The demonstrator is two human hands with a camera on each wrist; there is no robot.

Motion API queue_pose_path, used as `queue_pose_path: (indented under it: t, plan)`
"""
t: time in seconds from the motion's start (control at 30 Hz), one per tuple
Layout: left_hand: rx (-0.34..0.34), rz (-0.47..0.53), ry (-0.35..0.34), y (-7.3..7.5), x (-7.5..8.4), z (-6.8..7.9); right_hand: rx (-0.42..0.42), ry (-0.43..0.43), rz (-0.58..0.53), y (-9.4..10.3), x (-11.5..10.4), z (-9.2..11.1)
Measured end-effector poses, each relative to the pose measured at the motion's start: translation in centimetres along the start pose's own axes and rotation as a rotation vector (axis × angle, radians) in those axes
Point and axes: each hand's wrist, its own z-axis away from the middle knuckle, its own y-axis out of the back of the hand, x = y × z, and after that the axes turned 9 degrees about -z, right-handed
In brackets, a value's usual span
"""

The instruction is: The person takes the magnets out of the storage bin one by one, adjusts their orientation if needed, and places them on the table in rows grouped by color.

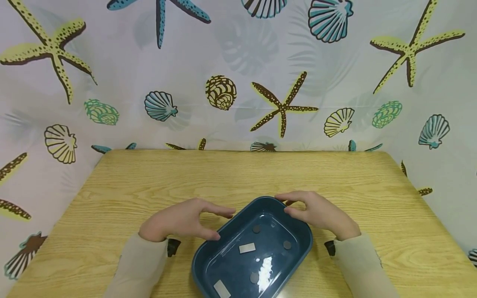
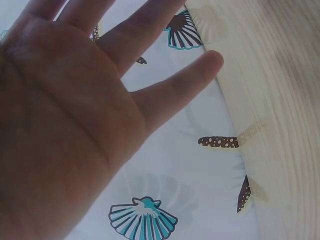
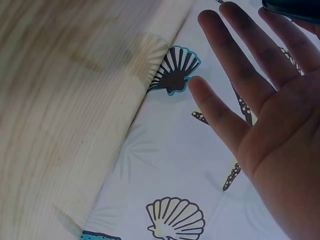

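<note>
A dark blue tub (image 1: 273, 238) with rounded corners lies turned at a slant at the near middle of the table. Two white labels (image 1: 247, 248) and several grey round spots show on its glossy floor. My left hand (image 1: 186, 219) is at the tub's left side, thumb tip right at the rim and fingers stretched out along it. At the far right corner is my right hand (image 1: 316, 211), its fingertips and thumb close over the rim. Both wrist views show spread, mostly straight fingers. In the right wrist view, a dark edge of the tub (image 3: 295, 7) shows at top right.
The wood-grain table (image 1: 149, 178) reaches back to a white cloth (image 1: 193, 124) printed with starfish and shells, which hangs behind it and along both sides. Dark bands (image 1: 173, 247) sit at the cuffs of my light sleeves (image 1: 138, 265).
</note>
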Motion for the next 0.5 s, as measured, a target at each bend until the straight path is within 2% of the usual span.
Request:
queue_pose_path:
  t: [0.5]
  plan:
    - [0.019,0.006,-0.001,-0.28,-0.65,-0.31,0.023,-0.003,0.047,-0.18,-0.16,-0.08]
